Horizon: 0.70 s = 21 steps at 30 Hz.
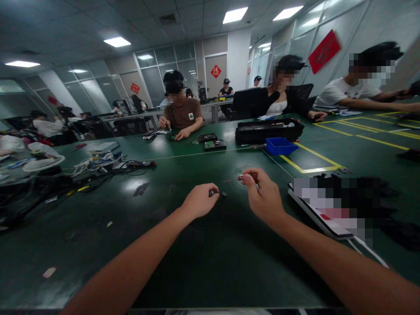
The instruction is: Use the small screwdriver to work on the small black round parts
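My left hand (201, 200) is curled over the green table (183, 267), its fingers closed round a small dark round part (212, 192) whose kind I cannot make out. Just right of those fingertips, another small dark piece (224, 194) lies on the tabletop. In my right hand (264, 197) is a screwdriver with a reddish handle (241, 177). Its thin metal shaft (231, 180) points left, above the loose piece and apart from it.
A blue bin (281, 146) stands before a long black tray (269, 131). Circuit boards (215, 144) lie near a co-worker (182, 113) opposite. Tangled cables (108, 170) spread at left. A white-edged flat device (318, 214) with a cable sits beside my right forearm.
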Each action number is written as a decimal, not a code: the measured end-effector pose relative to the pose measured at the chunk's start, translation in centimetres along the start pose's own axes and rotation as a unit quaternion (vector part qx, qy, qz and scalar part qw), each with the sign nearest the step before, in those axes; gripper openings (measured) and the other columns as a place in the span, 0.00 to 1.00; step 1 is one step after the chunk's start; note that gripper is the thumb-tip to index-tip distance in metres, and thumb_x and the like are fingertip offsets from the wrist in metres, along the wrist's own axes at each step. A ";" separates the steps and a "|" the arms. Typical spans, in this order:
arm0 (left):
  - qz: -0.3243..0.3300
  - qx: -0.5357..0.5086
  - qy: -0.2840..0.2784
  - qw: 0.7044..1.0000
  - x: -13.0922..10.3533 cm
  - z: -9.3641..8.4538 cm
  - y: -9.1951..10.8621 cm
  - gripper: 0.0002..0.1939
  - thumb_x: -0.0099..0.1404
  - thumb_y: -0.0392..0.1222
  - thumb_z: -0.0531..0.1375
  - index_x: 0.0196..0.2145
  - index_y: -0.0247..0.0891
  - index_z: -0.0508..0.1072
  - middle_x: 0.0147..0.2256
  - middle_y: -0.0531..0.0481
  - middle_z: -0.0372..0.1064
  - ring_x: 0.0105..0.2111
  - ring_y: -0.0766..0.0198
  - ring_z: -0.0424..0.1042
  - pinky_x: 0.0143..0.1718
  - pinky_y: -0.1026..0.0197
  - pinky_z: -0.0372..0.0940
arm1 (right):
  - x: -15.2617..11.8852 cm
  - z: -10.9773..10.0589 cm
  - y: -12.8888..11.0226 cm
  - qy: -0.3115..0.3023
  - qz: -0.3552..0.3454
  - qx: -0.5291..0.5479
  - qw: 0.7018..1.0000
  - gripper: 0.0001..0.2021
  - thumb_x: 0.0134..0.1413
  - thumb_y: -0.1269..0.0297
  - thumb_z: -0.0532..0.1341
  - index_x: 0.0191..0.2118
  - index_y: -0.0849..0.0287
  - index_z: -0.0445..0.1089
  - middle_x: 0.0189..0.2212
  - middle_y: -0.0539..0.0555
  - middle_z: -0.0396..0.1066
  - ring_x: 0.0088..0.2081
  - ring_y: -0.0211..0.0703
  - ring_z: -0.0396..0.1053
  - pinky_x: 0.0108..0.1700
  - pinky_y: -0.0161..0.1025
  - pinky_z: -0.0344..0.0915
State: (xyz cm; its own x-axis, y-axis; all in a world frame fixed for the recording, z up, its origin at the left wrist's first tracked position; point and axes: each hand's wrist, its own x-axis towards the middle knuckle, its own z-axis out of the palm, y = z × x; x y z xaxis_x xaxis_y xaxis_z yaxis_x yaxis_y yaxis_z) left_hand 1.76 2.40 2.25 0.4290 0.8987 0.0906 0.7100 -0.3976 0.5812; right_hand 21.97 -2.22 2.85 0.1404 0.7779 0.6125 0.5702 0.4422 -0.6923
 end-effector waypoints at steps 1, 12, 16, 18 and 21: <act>-0.002 0.032 -0.014 0.999 0.4 0.3 0.1 0.10 0.66 0.47 0.58 0.43 0.45 0.76 0.42 0.48 0.75 0.40 0.54 0.72 0.39 0.55 0.64 | 0.0 0.0 0.0 0.003 -0.002 0.002 1.000 0.09 0.67 0.58 0.52 0.43 0.55 0.66 0.35 0.55 0.76 0.37 0.47 0.75 0.39 0.43 0.67; -0.019 0.087 -0.047 0.995 3.9 2.4 0.1 0.09 0.64 0.48 0.62 0.38 0.42 0.77 0.40 0.45 0.74 0.40 0.52 0.73 0.42 0.53 0.66 | 0.0 0.0 0.2 -0.002 -0.006 -0.002 1.000 0.09 0.68 0.58 0.52 0.43 0.54 0.66 0.33 0.54 0.75 0.36 0.48 0.75 0.39 0.43 0.66; -0.005 0.036 -0.029 0.999 3.9 1.5 -1.0 0.10 0.65 0.48 0.61 0.37 0.41 0.78 0.39 0.45 0.74 0.39 0.56 0.72 0.40 0.57 0.66 | -0.1 0.0 0.3 -0.011 -0.003 -0.002 1.000 0.09 0.68 0.57 0.52 0.44 0.54 0.66 0.34 0.54 0.75 0.36 0.47 0.75 0.38 0.43 0.66; -0.031 -0.035 -0.038 0.998 3.7 0.7 -1.9 0.11 0.64 0.49 0.61 0.35 0.39 0.77 0.37 0.45 0.74 0.33 0.59 0.72 0.35 0.60 0.65 | -0.1 0.0 0.3 -0.017 0.000 -0.001 1.000 0.10 0.68 0.57 0.52 0.44 0.55 0.66 0.35 0.54 0.75 0.36 0.47 0.75 0.38 0.43 0.67; -0.130 -0.194 -0.051 0.971 3.2 -1.1 -3.6 0.11 0.62 0.48 0.62 0.34 0.36 0.76 0.34 0.45 0.74 0.24 0.66 0.67 0.24 0.66 0.59 | -0.1 0.0 0.3 -0.024 0.002 0.006 1.000 0.10 0.68 0.57 0.52 0.45 0.55 0.66 0.35 0.55 0.75 0.37 0.48 0.75 0.39 0.44 0.67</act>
State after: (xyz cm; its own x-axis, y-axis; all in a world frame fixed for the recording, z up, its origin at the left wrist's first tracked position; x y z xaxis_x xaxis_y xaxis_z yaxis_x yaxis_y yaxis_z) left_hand 0.01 6.92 1.36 0.3316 0.9281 -0.1692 0.5460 -0.0426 0.8367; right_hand 22.15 -2.23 2.59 0.1033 0.7999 0.5911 0.5599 0.4444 -0.6993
